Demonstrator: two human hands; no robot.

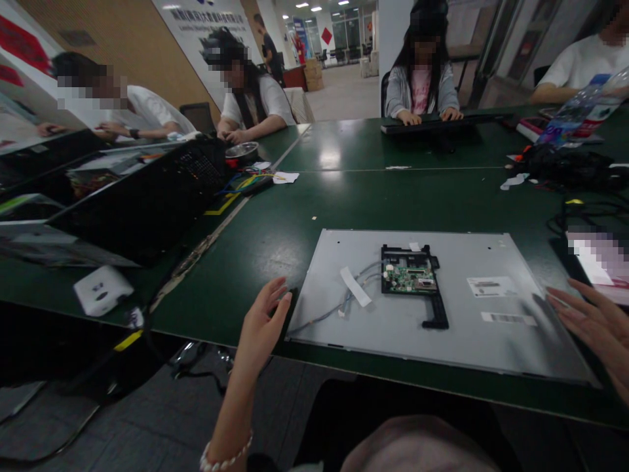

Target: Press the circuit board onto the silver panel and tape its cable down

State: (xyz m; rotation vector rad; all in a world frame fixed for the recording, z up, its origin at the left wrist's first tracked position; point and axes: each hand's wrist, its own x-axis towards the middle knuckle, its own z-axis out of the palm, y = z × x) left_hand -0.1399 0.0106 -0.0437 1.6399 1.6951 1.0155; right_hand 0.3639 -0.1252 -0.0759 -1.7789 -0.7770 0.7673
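Because the panel [464, 337] is laid flat on the table [354, 203], its circuit board [407, 280] is seemingly kept unpressed on top. The panel is flanked by the left hand [263, 321] and right hand [597, 328], both spread and seemingly empty. Its labels [489, 286] cannot be read; Chinese writing is shown on the wall sign [196, 16].

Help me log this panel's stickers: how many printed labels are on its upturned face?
2 visible: a larger printed label toward the right side of the panel, and a narrow printed label just nearer the person. The black frame could hide more.
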